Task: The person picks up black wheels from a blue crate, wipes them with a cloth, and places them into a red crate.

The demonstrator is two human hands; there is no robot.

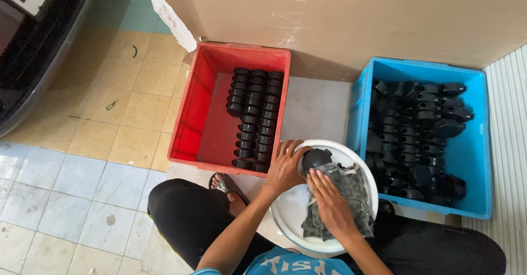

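My left hand (285, 165) grips a round black plastic part (316, 158) at the rim of a white basin (285, 212) on the floor. My right hand (331, 203) presses a dark grey patterned cloth (358, 190) against that part, inside the basin. A red crate (195, 115) to the left holds neat rows of the same black parts (255, 115). To the right stands a blue crate (475, 159) with a loose pile of black parts (417, 132).
A large sheet of brown cardboard (357, 17) leans behind the crates. My legs in black trousers (192, 214) and a sandalled foot (226, 188) lie beside the basin. A dark car bumper (38, 50) sits at far left over tiled floor.
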